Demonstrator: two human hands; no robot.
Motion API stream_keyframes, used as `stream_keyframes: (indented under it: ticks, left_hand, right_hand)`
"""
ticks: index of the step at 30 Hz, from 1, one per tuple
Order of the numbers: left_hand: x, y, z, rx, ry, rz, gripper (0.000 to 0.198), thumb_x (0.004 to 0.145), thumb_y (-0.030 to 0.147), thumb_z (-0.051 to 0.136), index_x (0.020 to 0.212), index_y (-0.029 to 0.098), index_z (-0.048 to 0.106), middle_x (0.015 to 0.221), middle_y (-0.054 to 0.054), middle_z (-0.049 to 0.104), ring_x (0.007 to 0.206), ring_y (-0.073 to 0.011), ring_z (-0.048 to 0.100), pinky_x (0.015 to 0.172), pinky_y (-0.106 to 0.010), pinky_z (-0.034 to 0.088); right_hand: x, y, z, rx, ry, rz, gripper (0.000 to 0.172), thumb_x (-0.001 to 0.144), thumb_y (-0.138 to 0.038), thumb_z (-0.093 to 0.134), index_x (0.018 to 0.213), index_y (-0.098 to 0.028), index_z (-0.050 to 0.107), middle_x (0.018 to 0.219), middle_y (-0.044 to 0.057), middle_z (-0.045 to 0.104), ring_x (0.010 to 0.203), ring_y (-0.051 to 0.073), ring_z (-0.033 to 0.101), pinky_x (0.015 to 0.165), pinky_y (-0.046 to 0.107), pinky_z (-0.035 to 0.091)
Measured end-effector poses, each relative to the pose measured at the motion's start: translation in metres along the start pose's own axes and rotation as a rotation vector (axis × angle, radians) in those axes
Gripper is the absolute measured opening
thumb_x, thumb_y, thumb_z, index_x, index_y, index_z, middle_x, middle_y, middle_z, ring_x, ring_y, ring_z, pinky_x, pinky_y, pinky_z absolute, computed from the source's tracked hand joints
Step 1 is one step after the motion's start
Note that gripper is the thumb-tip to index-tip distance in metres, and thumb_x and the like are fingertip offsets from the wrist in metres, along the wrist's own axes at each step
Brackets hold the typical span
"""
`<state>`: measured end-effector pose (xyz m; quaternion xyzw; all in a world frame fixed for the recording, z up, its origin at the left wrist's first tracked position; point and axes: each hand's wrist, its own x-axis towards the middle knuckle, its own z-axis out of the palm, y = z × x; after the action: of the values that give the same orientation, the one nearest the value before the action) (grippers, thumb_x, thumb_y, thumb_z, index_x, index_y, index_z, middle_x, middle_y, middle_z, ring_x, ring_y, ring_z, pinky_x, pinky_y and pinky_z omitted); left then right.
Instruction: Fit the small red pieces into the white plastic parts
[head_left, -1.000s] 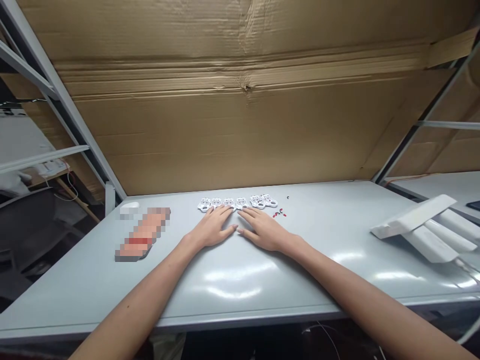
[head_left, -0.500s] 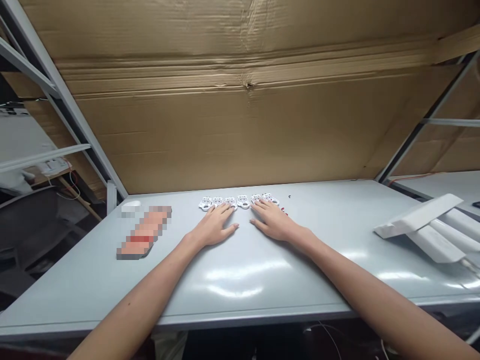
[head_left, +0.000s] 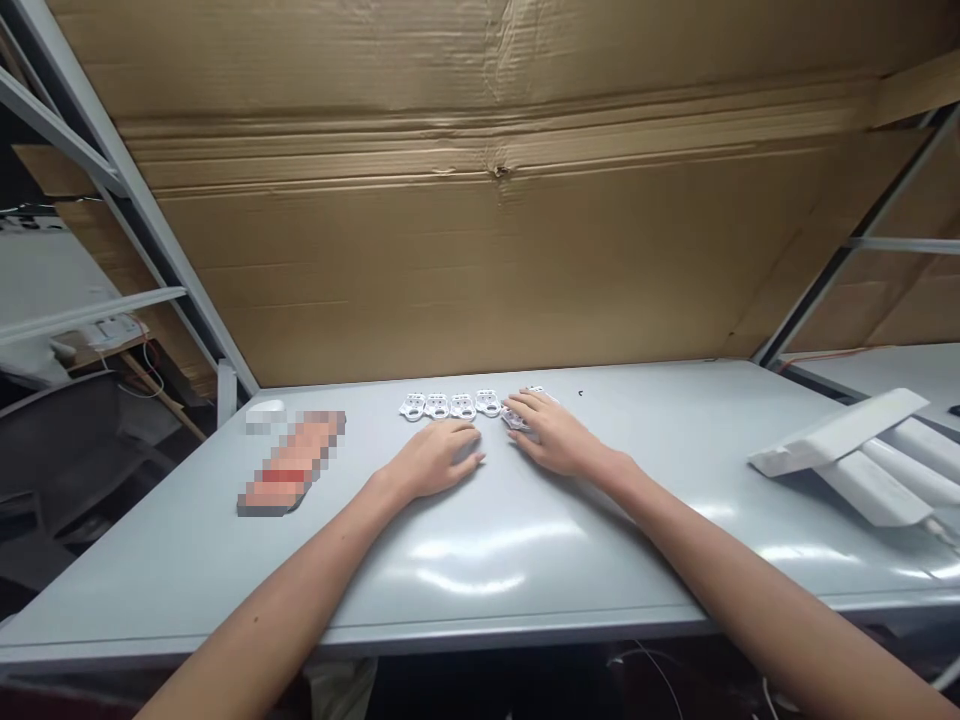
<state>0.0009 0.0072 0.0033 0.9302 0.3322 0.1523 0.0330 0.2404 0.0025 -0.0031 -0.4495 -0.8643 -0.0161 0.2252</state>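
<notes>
A row of several small white plastic parts lies on the grey table near the cardboard wall. My left hand rests palm down just in front of the row, fingers slightly curled and holding nothing. My right hand lies flat over the rightmost white parts, fingers stretched out and touching them. Whatever else lies under the right palm is hidden.
A blurred orange-and-red object and a small white item lie at the left of the table. White long foam-like pieces are stacked at the right edge. Cardboard sheets close off the back. Metal frame posts stand at both sides.
My right hand slid forward and right onto the rightmost white parts, now covering them and the small red pieces. My left hand pulled back a little from the row and curled its fingers.
</notes>
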Motion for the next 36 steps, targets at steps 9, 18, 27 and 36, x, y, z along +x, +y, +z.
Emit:
stream_keyframes:
  ticks: [9,18,27,36]
  left_hand:
    - [-0.001,0.000,-0.004,0.008,-0.017,0.002,0.027,0.099,0.035,0.045,0.110,0.020,0.065,0.112,-0.009,0.067,0.102,-0.0247,0.063,0.087,-0.036,0.049]
    - [-0.003,-0.003,-0.010,0.018,-0.011,-0.040,0.030,0.098,0.023,0.039,0.115,0.021,0.064,0.114,-0.008,0.067,0.104,-0.0244,0.062,0.088,-0.036,0.049]
    - [-0.003,-0.003,-0.011,-0.005,-0.027,-0.036,0.039,0.086,0.008,0.041,0.114,0.021,0.064,0.115,-0.007,0.067,0.105,-0.0244,0.062,0.090,-0.036,0.049]
    - [-0.005,0.006,-0.010,-0.022,-0.012,-0.028,0.037,0.094,0.041,0.050,0.122,0.020,0.060,0.127,-0.011,0.061,0.115,-0.0291,0.057,0.098,-0.041,0.046]
  right_hand:
    - [0.000,0.006,-0.006,-0.016,-0.081,-0.029,0.023,0.094,-0.021,0.047,0.111,-0.019,0.063,0.105,0.012,0.066,0.096,0.026,0.060,0.083,0.042,0.049]
    - [-0.004,-0.033,-0.003,0.094,-0.060,-0.031,0.047,0.085,-0.038,0.068,0.127,-0.020,0.057,0.110,0.012,0.066,0.100,0.029,0.062,0.081,0.041,0.051]
    - [-0.003,-0.034,0.002,0.163,0.068,-0.063,0.023,0.096,-0.029,0.050,0.108,-0.020,0.068,0.121,0.014,0.064,0.106,0.027,0.063,0.089,0.044,0.052]
    - [-0.002,-0.026,0.004,0.195,0.043,-0.110,0.024,0.095,-0.020,0.049,0.096,-0.020,0.073,0.107,0.012,0.068,0.095,0.023,0.065,0.083,0.040,0.054]
